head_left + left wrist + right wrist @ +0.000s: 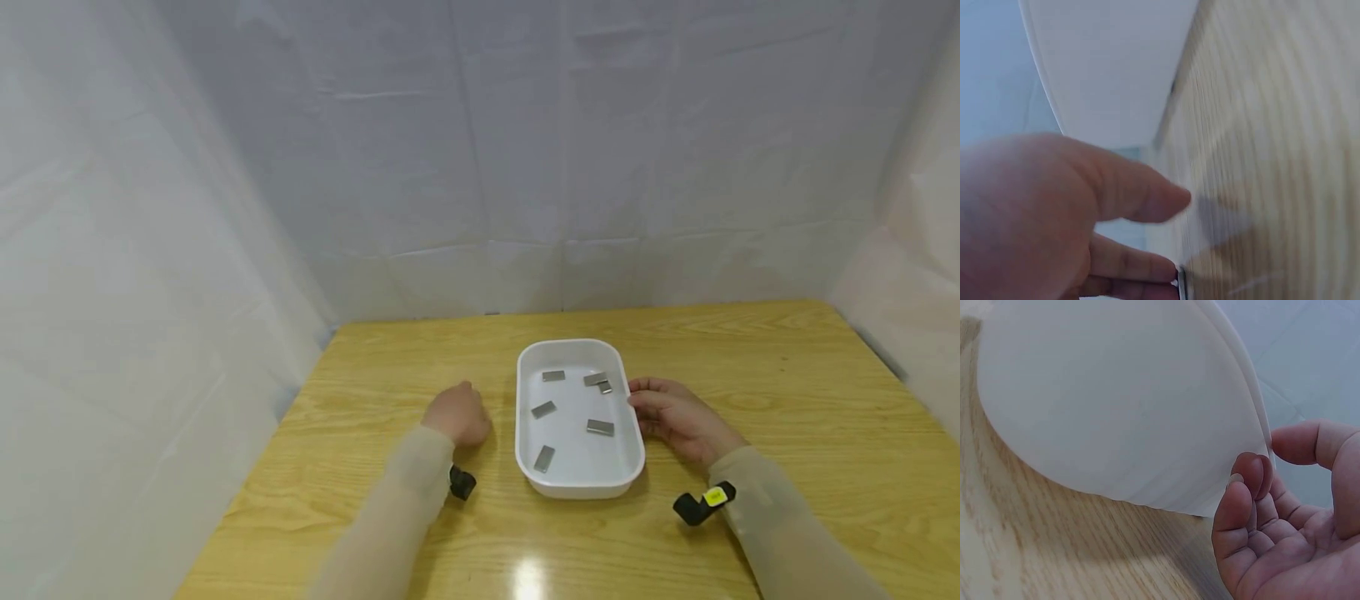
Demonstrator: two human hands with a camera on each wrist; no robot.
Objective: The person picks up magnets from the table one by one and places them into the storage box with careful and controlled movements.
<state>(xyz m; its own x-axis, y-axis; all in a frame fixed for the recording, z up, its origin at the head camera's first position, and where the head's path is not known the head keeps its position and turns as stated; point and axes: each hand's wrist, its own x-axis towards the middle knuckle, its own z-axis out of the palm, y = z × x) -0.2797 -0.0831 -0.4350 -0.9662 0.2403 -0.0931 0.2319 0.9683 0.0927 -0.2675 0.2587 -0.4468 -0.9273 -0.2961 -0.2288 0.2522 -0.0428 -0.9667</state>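
A white plastic tray point(581, 482) with rounded corners holds several small, flat grey metal blocks point(600, 427). My right hand point(678, 421) is at its right side. In the right wrist view the right thumb point(1297, 447) meets the rim while the curled fingers point(1233, 506) lie at the outer wall. Left of the tray, my left hand point(459, 414) is low over the table. The left wrist view shows a metal piece point(1182, 284) at its fingertips, down by the wood, with the left thumb point(1147, 194) apart from it. From the head, the back of the hand hides this piece.
The light wood table point(360, 500) reaches back to a pale sheet point(480, 167), with more sheeting at both sides. Inside the tray, two metal blocks overlap near the right wall; the others lie spread out. Each wrist carries a small black camera point(696, 507).
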